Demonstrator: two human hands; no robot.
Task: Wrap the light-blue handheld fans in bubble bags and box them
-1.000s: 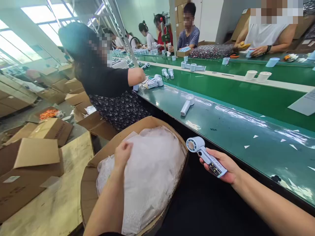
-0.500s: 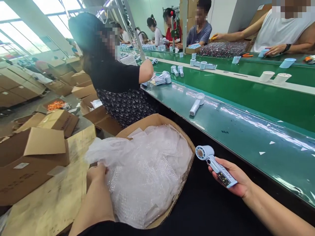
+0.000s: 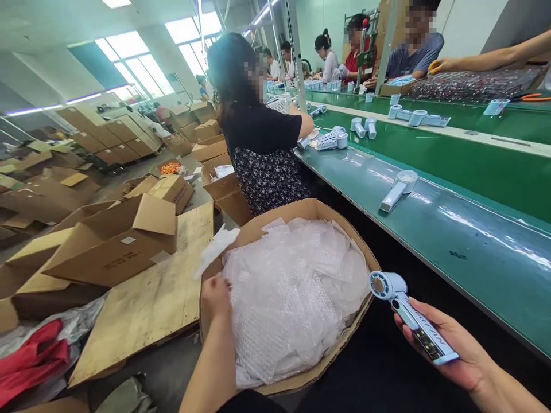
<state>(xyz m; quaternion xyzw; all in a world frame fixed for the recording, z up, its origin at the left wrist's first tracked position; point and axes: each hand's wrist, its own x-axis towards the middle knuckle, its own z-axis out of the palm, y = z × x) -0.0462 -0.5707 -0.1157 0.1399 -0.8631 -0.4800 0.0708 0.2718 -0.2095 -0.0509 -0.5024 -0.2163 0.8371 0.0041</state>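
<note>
My right hand [image 3: 456, 350] is closed around the handle of a pale blue handheld fan [image 3: 407, 312], its round head pointing up and left. My left hand [image 3: 215, 295] reaches into a round cardboard box [image 3: 301, 207] and pinches a sheet of the bubble wrap bags [image 3: 293, 292] piled inside, at the box's left edge. A loose white sheet [image 3: 215, 248] hangs over the rim just above that hand. Another pale blue fan [image 3: 398, 189] lies on the green conveyor [image 3: 473, 241] to the right.
A person in a black top [image 3: 262, 137] works at the belt just beyond the box. More people sit along the far side. Open cardboard cartons [image 3: 116, 241] and a wooden board [image 3: 150, 304] cover the floor to the left. More fans and parts lie further up the belt.
My view has swung left and down. My left hand pulled back from the middle of the bubble wrap to the box's left edge. The fan stays in my right hand.
</note>
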